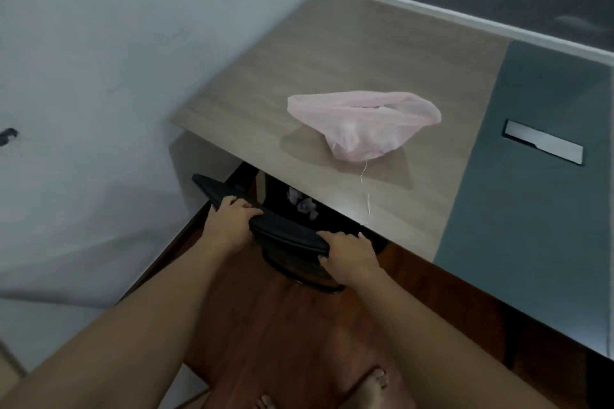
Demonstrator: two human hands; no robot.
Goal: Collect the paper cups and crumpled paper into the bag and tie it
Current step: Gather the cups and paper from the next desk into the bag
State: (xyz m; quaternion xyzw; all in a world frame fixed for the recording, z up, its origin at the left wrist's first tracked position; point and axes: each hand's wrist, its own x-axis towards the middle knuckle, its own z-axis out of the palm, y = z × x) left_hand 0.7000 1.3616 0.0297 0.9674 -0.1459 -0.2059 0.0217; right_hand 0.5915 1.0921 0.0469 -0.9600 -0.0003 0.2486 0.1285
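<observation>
A pale pink plastic bag (362, 124) lies on the wooden desk (325, 53), its mouth loosely open toward the far side and a thin string trailing from it toward the front edge. Something whitish shows through the plastic; I cannot tell what. Below the desk's front edge, the black top of a chair back (282, 231) stands tucked in. My left hand (229, 222) grips its left part and my right hand (349, 254) grips its right part. Small crumpled pale pieces (304, 204) lie in the dark space under the desk, behind the chair.
A white wall runs along the left of the desk. The desk's right part is grey-green with a metal cable hatch (543, 145). A dark window sits behind the desk. Below is red-brown wooden floor (299, 342) with my bare feet (375, 382).
</observation>
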